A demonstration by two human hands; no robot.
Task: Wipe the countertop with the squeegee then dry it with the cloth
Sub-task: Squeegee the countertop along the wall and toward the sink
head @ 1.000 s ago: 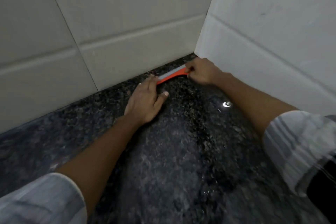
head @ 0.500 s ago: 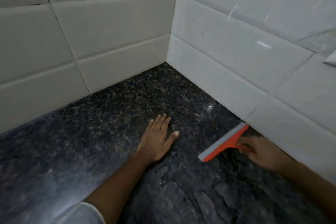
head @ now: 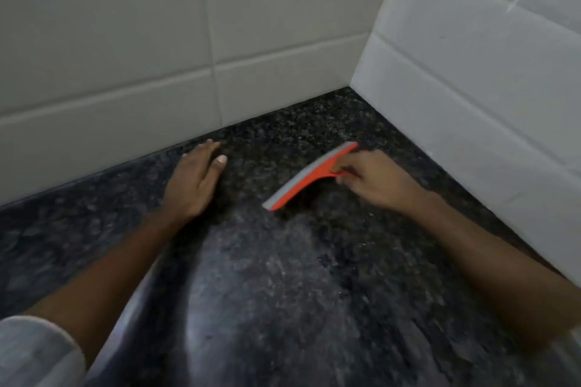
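Note:
An orange squeegee with a grey rubber blade rests its edge on the dark speckled granite countertop, a short way out from the corner. My right hand is closed around its handle on the right side. My left hand lies flat on the counter to the left, palm down with fingers together, close to the back wall and apart from the squeegee. No cloth is in view.
White tiled walls meet in a corner at the back right and bound the counter on two sides. The granite shows a wet sheen in the near middle. Striped sleeves show at the bottom corners.
The squeegee was at the back corner, was dragged toward me along the right wall, and now sits back out near the corner, more toward the middle. My left hand stays flat.

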